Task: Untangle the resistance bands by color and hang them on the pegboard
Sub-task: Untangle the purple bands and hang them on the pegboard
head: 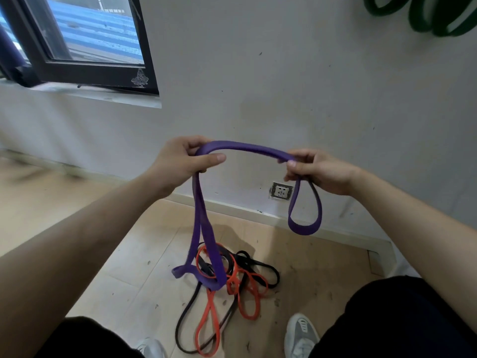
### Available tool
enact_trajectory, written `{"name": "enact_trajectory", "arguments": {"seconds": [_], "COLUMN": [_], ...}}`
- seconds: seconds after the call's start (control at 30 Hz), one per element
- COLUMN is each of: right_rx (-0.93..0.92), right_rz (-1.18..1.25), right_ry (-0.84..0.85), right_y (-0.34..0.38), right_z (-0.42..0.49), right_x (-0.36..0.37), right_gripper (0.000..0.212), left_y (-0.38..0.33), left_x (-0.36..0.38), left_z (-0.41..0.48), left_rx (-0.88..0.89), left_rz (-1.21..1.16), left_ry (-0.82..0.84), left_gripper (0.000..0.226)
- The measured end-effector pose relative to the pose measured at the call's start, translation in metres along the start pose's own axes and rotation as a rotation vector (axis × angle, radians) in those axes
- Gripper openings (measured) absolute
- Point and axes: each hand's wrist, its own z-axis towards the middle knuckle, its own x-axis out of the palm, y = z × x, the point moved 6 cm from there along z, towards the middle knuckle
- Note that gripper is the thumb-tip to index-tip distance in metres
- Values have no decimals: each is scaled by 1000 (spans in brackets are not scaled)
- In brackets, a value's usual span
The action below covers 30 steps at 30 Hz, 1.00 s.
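You hold the purple band [247,147] over the tangle.
At your feet, red bands [210,301] and black bands [187,310] lie tangled; your left hand [180,161] and right hand [317,171] each grip the purple one; green bands [418,19] hang on the wall [284,86] beyond.

Soft window [77,34] daylight; edges warped, blurry.

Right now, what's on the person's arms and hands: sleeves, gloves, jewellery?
Nothing worn: the left hand and right hand are bare, no gloves, rings or watch visible. The left forearm and right forearm show no sleeves within the frame.
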Motion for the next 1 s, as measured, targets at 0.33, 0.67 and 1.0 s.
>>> {"name": "enact_trajectory", "arguments": {"seconds": [0.33,0.67,1.0], "right_rx": [36,-243,-401], "right_rz": [-136,116,288], "right_ry": [138,-63,-312], "right_y": [8,68,106], "right_z": [14,17,-5], "right_x": [68,74,25], "right_gripper": [27,14,9], "left_y": [-25,-18,45], "left_x": [19,22,57], "left_z": [-2,-8,-22], "left_rx": [24,39,-125], "left_rz": [-140,21,218], "left_ry": [74,123,347], "left_gripper": [14,28,27]}}
